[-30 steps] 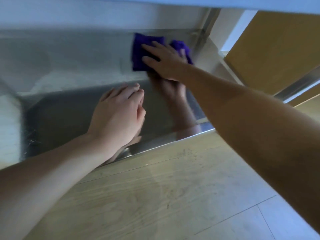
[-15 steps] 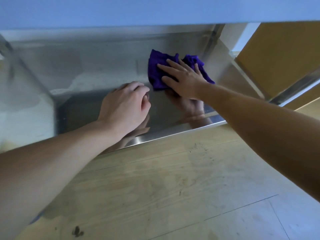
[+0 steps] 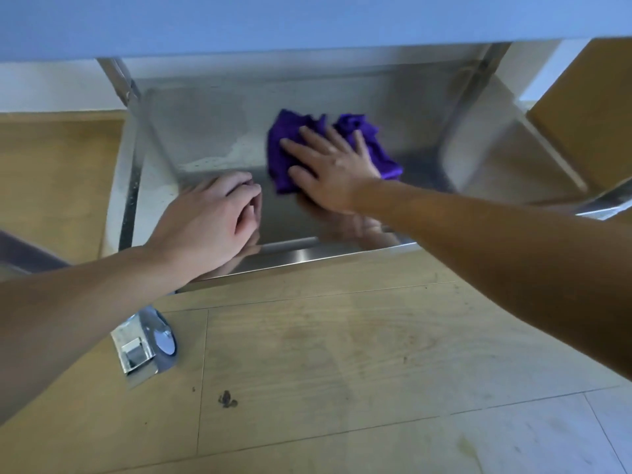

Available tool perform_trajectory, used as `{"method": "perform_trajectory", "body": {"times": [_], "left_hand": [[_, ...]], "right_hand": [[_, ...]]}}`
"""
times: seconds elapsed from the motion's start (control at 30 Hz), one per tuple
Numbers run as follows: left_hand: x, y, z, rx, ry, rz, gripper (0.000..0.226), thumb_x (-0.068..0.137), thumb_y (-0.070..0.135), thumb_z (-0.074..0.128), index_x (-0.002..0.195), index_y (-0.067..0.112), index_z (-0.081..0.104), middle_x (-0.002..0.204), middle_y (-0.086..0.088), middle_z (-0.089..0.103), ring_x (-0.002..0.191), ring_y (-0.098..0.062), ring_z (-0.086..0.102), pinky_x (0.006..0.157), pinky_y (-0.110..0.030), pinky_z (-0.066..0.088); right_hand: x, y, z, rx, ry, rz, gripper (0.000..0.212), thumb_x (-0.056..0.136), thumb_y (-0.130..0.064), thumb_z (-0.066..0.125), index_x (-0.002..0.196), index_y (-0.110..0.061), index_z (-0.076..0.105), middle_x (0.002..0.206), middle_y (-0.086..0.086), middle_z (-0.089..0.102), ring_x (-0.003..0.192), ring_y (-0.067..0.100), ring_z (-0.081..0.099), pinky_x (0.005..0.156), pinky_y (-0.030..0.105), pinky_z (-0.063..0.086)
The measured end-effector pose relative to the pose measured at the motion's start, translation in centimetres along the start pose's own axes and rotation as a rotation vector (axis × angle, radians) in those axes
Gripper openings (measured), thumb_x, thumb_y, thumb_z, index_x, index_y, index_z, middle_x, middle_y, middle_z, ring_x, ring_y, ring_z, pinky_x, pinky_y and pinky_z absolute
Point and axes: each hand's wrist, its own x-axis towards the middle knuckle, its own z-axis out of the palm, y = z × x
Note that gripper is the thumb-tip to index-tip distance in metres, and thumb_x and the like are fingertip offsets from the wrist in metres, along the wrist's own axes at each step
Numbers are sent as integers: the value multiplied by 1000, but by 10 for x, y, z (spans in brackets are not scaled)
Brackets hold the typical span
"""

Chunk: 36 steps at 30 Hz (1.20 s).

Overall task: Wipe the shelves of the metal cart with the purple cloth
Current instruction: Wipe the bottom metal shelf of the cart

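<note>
The purple cloth lies crumpled on the lower steel shelf of the metal cart, right of its middle. My right hand presses flat on the cloth with fingers spread, covering its centre. My left hand rests on the shelf near its front lip, fingers curled in, holding nothing. Both hands are mirrored in the shiny metal. A dull whitish patch shows on the shelf left of the cloth.
The cart's upper shelf overhangs across the top of the view. Upright posts stand at the back left and back right. A caster wheel with a brake sits below my left forearm. Wooden floor lies in front.
My right hand has dragged the cloth from the back right corner toward the front and middle of the shelf. The view has pulled back, showing the left post and the caster. My left hand stays resting.
</note>
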Motion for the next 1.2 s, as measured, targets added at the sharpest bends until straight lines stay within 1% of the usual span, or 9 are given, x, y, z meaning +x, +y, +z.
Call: {"method": "perform_trajectory", "body": {"times": [0.1, 0.17, 0.4, 0.47, 0.67, 0.8, 0.93, 1.07, 1.2], "left_hand": [[-1, -3, 0, 25, 7, 12, 35, 95, 23, 45, 125, 12, 61, 137, -5, 53, 119, -29, 55, 96, -46, 48], [-2, -5, 0, 20, 20, 27, 34, 94, 22, 46, 124, 13, 61, 136, -4, 53, 117, -28, 55, 94, -44, 48], [-1, -9, 4, -3, -12, 86, 41, 96, 22, 37, 130, 12, 58, 143, -7, 49, 130, -27, 47, 101, -49, 45], [-1, -11, 6, -12, -4, 92, 42, 96, 22, 36, 130, 11, 58, 142, -8, 50, 131, -28, 47, 103, -48, 44], [5, -26, 4, -79, 39, 143, 40, 93, 32, 39, 118, 20, 67, 129, 2, 60, 114, -23, 55, 96, -45, 47], [12, -32, 1, -121, 83, 163, 30, 94, 27, 47, 110, 17, 71, 116, 2, 65, 103, -23, 57, 88, -46, 49], [10, -30, 9, -113, 87, 158, 30, 96, 25, 46, 111, 17, 70, 119, 1, 64, 111, -23, 55, 95, -46, 45], [11, -32, 13, -155, 106, 143, 29, 95, 24, 47, 111, 16, 70, 121, 1, 64, 110, -24, 56, 93, -47, 46], [11, -31, 14, -155, 114, 134, 28, 95, 24, 47, 109, 18, 70, 119, 3, 64, 107, -23, 56, 92, -46, 46]], "right_hand": [[4, -20, 4, -6, -73, -186, 51, 96, -61, 21, 146, -53, 17, 161, -13, 14, 150, 21, 6, 117, 59, -4], [14, -5, -2, 1, -83, -150, 52, 94, -64, 24, 145, -55, 19, 161, -14, 14, 150, 20, 8, 117, 57, -3], [48, 47, -9, 44, -15, 565, 56, 93, -56, 23, 148, -45, 20, 162, -6, 13, 149, 31, 4, 113, 65, -6], [60, 20, -4, 42, -6, 623, 56, 93, -52, 23, 148, -44, 19, 163, -5, 10, 149, 34, 0, 111, 66, -8], [82, -67, 8, 17, -130, 26, 53, 97, -55, 24, 149, -48, 15, 163, -9, 6, 150, 29, -2, 111, 66, -10], [87, -37, 3, -8, -127, -89, 53, 96, -63, 24, 147, -52, 18, 162, -11, 10, 150, 24, 3, 114, 65, -6], [91, 24, -2, -20, -5, 232, 53, 95, -63, 24, 147, -49, 23, 162, -9, 15, 150, 22, 9, 115, 63, -2], [106, 52, -8, 36, -22, 561, 57, 94, -59, 21, 149, -46, 18, 163, -8, 9, 150, 28, 1, 113, 65, -8], [134, 19, -5, 72, -24, 594, 56, 95, -53, 21, 150, -44, 16, 163, -5, 5, 149, 33, -6, 109, 68, -12]]}}
